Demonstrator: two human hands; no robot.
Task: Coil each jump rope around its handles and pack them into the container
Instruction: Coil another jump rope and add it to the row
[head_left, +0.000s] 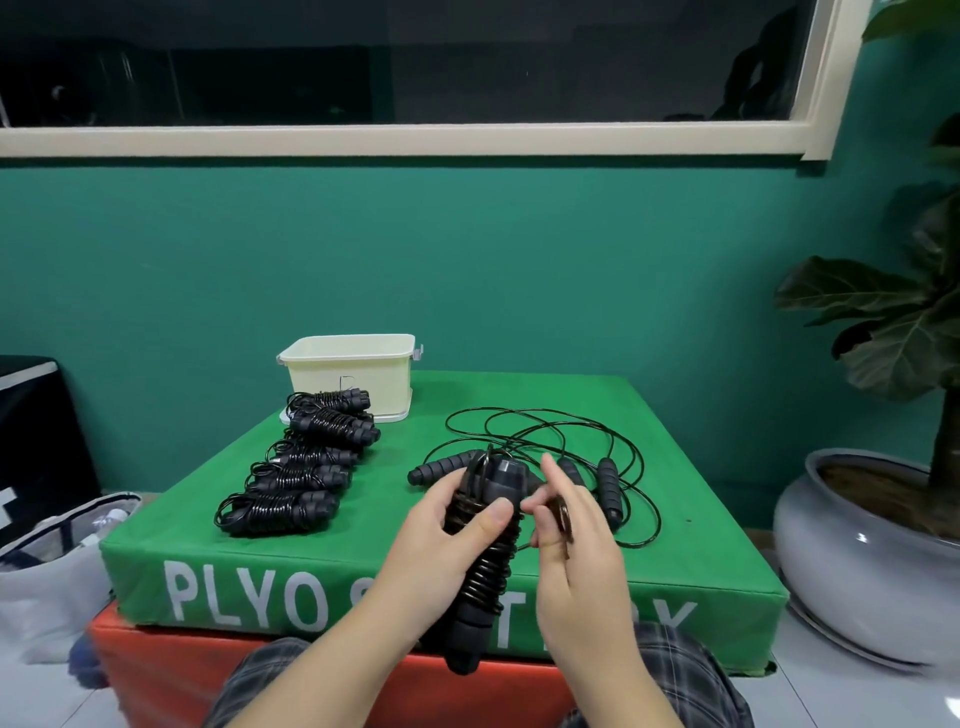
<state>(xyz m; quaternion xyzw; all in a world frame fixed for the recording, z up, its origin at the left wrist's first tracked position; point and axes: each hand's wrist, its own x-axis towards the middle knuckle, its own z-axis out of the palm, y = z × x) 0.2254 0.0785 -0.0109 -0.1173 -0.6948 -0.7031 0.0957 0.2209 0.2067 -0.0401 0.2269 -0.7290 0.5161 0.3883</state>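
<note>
My left hand (447, 530) grips a pair of black jump rope handles (480, 571) held together, with black cord coiled around their middle. My right hand (566, 525) pinches a loop of that cord just to the right of the handles' top. Behind my hands lie loose jump ropes (608, 478) with tangled cord spread over the green plyo box (322, 556). A row of several coiled jump ropes (306, 467) lies to the left. The cream plastic container (353, 371) stands at the back of the box, open at the top.
The green box sits on an orange one (171, 670). A potted plant in a grey pot (862, 556) stands at the right. A grey bag (47, 571) and a dark case (31, 431) are at the left. A teal wall is behind.
</note>
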